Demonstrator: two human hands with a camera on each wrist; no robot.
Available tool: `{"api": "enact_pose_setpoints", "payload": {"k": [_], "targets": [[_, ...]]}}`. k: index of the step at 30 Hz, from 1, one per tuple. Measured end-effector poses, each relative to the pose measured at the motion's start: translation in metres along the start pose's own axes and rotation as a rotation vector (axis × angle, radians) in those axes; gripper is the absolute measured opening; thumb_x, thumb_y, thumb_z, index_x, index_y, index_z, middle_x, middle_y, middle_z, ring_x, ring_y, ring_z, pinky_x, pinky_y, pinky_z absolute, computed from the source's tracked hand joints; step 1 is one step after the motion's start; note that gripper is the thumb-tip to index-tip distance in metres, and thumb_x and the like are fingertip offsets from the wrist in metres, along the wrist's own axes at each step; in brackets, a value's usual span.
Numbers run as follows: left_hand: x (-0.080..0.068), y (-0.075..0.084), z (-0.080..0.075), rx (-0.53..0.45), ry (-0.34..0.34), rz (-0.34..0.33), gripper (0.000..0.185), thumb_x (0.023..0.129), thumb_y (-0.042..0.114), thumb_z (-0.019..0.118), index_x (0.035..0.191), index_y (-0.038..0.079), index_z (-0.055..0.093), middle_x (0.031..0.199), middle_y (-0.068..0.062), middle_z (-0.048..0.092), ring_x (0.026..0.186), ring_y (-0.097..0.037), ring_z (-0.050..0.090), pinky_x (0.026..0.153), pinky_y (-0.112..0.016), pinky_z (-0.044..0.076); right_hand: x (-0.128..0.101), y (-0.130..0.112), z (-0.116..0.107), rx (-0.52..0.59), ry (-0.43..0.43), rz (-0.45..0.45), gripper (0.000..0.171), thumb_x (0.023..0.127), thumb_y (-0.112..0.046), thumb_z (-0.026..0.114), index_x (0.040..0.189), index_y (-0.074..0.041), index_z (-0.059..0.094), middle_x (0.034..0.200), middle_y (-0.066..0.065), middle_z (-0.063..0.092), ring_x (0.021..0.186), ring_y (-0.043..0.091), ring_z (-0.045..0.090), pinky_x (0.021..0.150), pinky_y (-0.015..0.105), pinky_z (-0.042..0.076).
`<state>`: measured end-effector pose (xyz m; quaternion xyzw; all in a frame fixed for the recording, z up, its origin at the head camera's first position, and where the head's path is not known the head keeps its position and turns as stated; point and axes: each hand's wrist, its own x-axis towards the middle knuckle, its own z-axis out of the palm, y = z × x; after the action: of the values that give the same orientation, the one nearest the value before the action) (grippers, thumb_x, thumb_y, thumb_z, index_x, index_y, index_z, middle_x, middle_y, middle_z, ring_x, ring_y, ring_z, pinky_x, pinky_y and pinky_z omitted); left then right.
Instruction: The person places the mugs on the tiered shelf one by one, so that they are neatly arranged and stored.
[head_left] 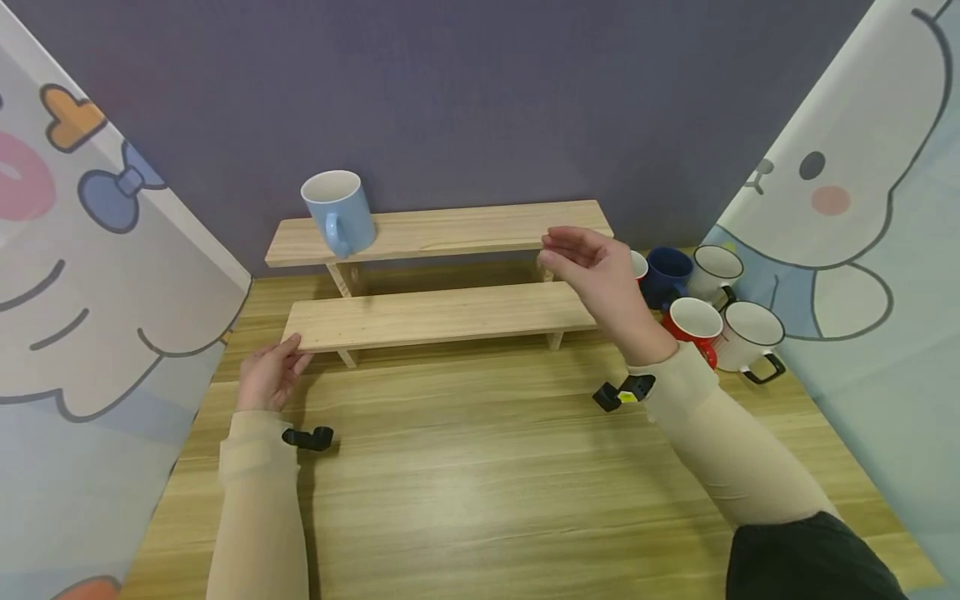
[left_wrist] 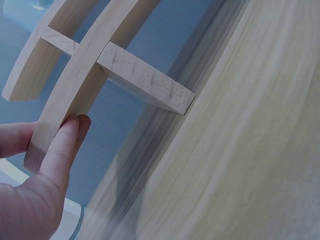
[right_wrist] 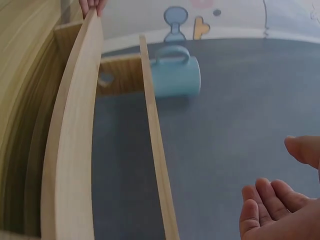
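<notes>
My left hand [head_left: 270, 377] pinches the left end of the lower board [head_left: 442, 317] of a two-step wooden shelf. In the left wrist view its thumb and fingers lie on opposite faces of that board [left_wrist: 82, 65]. On the left of the upper board [head_left: 480, 229] a light blue mug [head_left: 341, 218] stands upright, its handle towards me. My right hand [head_left: 609, 279] is raised near the shelf's right end with nothing in it. The right wrist view shows its fingers [right_wrist: 272, 200] loosely bent and the thumb apart from them.
Several mugs stand together right of the shelf: a dark blue one [head_left: 667, 277], a red one with white inside [head_left: 695, 321], white ones with black handles [head_left: 752, 329], and one partly hidden behind my right hand. A dark wall [head_left: 465, 100] rises behind; printed panels flank both sides.
</notes>
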<state>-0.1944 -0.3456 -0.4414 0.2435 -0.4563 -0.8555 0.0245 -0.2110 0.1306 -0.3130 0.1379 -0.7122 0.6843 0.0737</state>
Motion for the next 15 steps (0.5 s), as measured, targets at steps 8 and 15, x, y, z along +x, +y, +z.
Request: {"api": "enact_pose_setpoints", "payload": {"k": [8,15], "targets": [[0.000,0.000,0.001,-0.007,-0.014,-0.003,0.039,0.097,0.005,0.070,0.125,-0.004,0.044,0.090,-0.012,0.069,0.083,-0.017,0.072,0.086,-0.023,0.057,-0.022,0.015,-0.044,-0.099,0.074,0.017,0.042,0.094,-0.020,0.078,0.131,-0.004,0.066,0.128,0.013,0.066,0.116,0.022,0.061,0.087,0.020,0.056],[-0.002,0.000,-0.001,0.003,-0.014,-0.011,0.040,0.098,0.005,0.070,0.127,-0.004,0.043,0.089,-0.012,0.069,0.083,-0.017,0.072,0.087,-0.023,0.057,-0.040,0.023,-0.072,-0.163,0.153,0.010,0.038,0.094,-0.014,0.078,0.128,-0.002,0.067,0.122,0.009,0.069,0.112,0.018,0.063,0.090,0.019,0.055]]}}
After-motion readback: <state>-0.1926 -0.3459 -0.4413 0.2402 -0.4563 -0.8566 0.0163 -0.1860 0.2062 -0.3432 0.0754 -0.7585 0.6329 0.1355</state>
